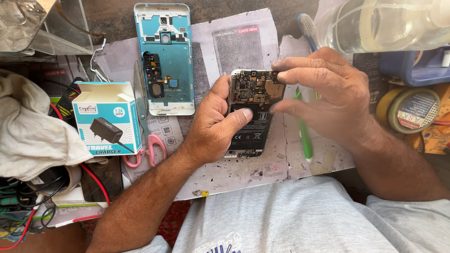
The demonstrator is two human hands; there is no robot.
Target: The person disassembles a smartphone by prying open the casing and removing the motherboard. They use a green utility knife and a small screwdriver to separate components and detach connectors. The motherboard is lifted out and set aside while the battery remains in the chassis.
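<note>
Opened phone (251,117): circuit board, black battery exposed.

We see our left hand (213,129) and right hand (328,96) bare, without rings or watch. Below the right hand, we wear a light grey shirt (300,220) with small blue print at its lower edge.

Two hands at centre: the left hand (213,129) and the right hand (328,96). One opened phone (251,117) between them. One phone back cover (166,58) at upper centre. One charger box (108,119) at left. One pair of pink-handled scissors (145,122). One green pen (305,136). One toothbrush (308,28). One white cloth (26,131) at far left. One tape roll (412,110) at right.
</note>
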